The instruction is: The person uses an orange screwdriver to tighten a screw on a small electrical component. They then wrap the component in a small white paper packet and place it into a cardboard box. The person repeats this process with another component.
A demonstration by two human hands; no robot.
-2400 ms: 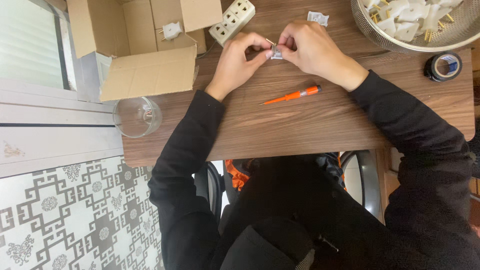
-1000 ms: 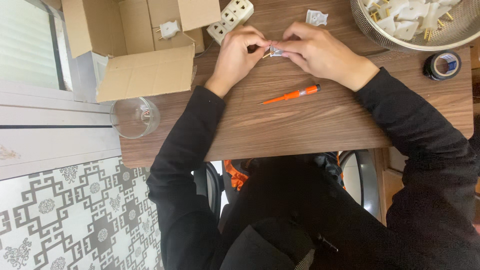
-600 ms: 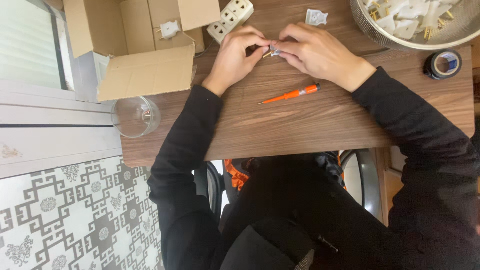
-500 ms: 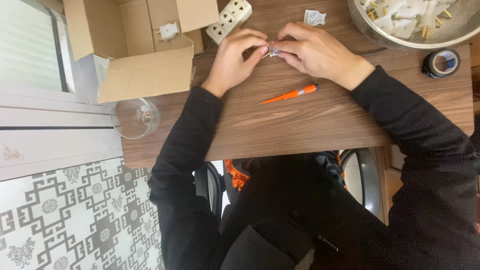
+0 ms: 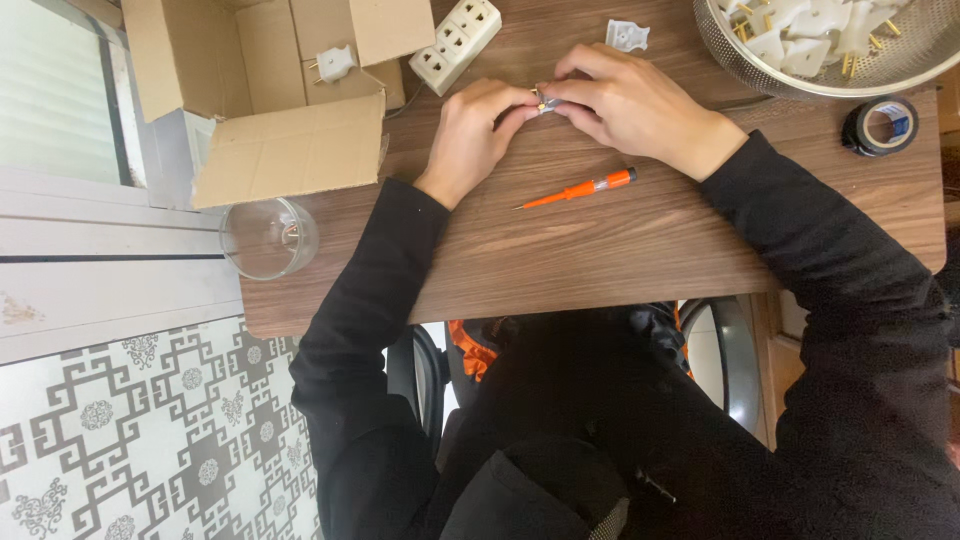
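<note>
My left hand (image 5: 472,135) and my right hand (image 5: 625,105) meet above the wooden table (image 5: 620,240), both pinching one small white plug part (image 5: 545,98) with brass prongs; my fingers hide most of it. An orange screwdriver (image 5: 580,188) lies on the table just below my hands. A white power strip (image 5: 458,42) lies beyond my left hand. A single white plug piece (image 5: 627,35) lies at the far edge, above my right hand.
An open cardboard box (image 5: 270,95) with one white plug (image 5: 333,65) inside stands at the left. A glass bowl (image 5: 268,238) sits near the table's left corner. A metal colander (image 5: 900,70) of white plug parts is top right, a black tape roll (image 5: 881,125) beside it.
My hands have stayed together on the small part, with the fingers shifting slightly around it. The screwdriver and the other things have not moved.
</note>
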